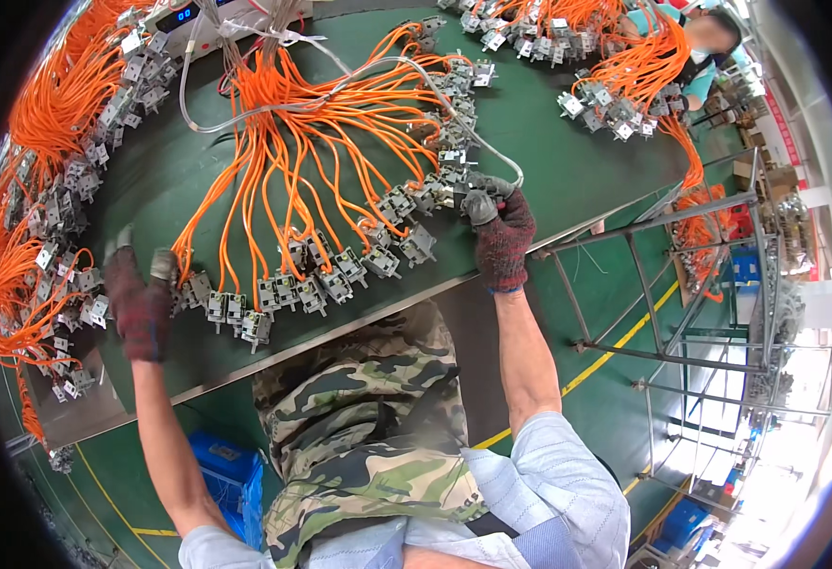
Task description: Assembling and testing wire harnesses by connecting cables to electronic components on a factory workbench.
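On the green table point(530, 123) a bundle of orange cables point(274, 123) fans out, each cable ending in a small silver metal box-shaped connector point(340, 270). My left hand point(139, 308), in a dark red-grey knit glove with grey fingertips, hovers over or rests on the table left of the fan. Its thumb and fingers are apart and hold nothing. My right hand point(506, 242), gloved alike, is closed at the fan's right end beside the connectors. A pale cable point(477, 137) loops over the bundle and runs into its fingers. Those fingers hide the cable's end.
More orange cables with connectors point(65, 204) line the table's left side; another heap point(624, 95) lies at the far right near a co-worker point(705, 57). A device with a blue display point(188, 19) stands at the back. Right of the table is a metal frame rack point(662, 284).
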`<state>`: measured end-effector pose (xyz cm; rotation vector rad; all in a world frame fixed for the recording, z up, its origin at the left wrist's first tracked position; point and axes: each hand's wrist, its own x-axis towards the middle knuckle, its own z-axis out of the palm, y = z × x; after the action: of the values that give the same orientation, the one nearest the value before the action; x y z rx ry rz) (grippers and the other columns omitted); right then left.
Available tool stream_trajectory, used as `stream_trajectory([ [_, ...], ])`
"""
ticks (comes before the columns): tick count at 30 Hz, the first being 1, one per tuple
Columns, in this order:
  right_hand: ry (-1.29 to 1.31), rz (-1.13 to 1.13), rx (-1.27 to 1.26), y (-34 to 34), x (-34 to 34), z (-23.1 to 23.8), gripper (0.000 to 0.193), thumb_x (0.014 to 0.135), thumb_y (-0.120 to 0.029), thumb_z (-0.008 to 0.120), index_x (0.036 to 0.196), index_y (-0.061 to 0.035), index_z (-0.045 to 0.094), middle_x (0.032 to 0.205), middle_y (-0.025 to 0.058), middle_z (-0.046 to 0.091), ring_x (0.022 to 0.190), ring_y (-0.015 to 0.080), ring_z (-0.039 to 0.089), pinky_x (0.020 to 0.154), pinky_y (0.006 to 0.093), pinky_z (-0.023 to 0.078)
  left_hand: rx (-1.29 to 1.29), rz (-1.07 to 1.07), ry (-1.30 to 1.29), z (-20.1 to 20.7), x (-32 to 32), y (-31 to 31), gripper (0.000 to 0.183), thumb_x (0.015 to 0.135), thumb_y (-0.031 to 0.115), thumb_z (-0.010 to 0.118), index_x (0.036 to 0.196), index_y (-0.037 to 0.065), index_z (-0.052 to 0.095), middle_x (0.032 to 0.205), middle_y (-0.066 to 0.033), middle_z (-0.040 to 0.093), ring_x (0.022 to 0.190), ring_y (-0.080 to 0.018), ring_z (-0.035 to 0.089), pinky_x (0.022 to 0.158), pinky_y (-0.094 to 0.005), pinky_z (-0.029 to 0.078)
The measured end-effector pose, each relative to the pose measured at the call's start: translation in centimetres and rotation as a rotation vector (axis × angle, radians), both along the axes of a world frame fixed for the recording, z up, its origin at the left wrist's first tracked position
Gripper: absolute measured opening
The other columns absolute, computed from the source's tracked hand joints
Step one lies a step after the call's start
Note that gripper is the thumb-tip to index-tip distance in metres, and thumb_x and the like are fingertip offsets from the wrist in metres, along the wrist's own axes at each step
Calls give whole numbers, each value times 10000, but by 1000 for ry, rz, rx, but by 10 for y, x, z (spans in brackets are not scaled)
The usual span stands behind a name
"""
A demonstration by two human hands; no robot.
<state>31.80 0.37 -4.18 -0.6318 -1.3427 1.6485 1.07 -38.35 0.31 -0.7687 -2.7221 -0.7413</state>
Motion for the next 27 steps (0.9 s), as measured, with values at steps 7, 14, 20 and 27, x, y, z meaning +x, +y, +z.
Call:
stream_trajectory([
  [7,-2,-17,109,-3,2,1,288,979,-118,815,1218,7,715,1070,44,761,922,107,699,885,288,606,214,-153,-707,-1,25,1,633,1058,386,690,1578,59,536,1408,-153,681,1251,-210,653,1074,-366,509],
  [14,-271,-69,131,-18,-31,39,235,938,-75,807,1157,0,767,960,32,753,873,80,685,805,266,593,705,-171,-613,-27,41,-10,570,1097,260,629,1599,22,498,1516,-150,598,1366,-234,594,1160,-372,468],
  [20,-392,-70,262,-20,-39,41,216,931,-113,821,1121,-18,782,861,25,739,798,67,652,738,272,577,713,-138,-732,-24,34,-53,626,1075,294,651,1602,1,484,1542,-164,589,1412,-238,563,1187,-392,437],
  [27,-259,-47,130,-24,-34,43,201,947,-79,797,1129,1,765,917,44,754,836,85,694,772,267,594,183,-284,-874,37,45,-42,807,939,278,767,1641,36,450,1537,-117,601,1348,-214,577,1144,-370,448],
])
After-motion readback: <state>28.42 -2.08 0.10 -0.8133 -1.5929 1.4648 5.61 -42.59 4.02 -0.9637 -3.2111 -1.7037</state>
